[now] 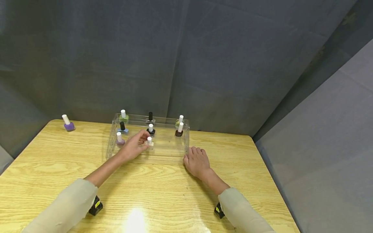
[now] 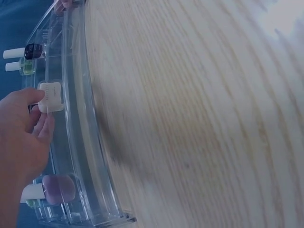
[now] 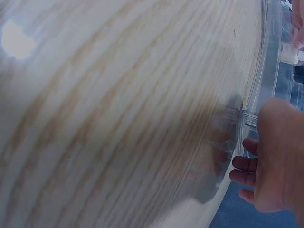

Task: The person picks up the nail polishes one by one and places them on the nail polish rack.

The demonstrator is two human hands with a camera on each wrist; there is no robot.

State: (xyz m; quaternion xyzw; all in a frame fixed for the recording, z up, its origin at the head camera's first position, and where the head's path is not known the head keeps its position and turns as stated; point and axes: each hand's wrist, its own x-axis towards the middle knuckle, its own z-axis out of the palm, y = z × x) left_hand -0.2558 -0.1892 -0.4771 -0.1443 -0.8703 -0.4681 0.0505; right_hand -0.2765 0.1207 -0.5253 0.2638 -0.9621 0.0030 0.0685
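Observation:
A clear tiered display rack [image 1: 167, 152] stands on the table with several nail polish bottles on its steps. My left hand [image 1: 134, 147] reaches over the rack's front and pinches a cream nail polish bottle [image 2: 52, 97] with a white cap, thumb on one side and fingers on the other. To the left of that hand on the same step stands a mauve bottle [image 2: 59, 189]. At the rack's right front corner, my right hand [image 1: 198, 161] holds the edge, its fingers [image 3: 244, 170] bent beside the end panel. The right thumb tip is partly hidden.
A purple nail polish bottle [image 1: 69, 125] stands apart at the table's back left. Behind are green [image 1: 123, 118], blue [image 1: 123, 131] and dark red [image 1: 179, 132] bottles on the rack. Grey-blue cloth [image 1: 204, 64] hangs behind the wooden table [image 1: 163, 194].

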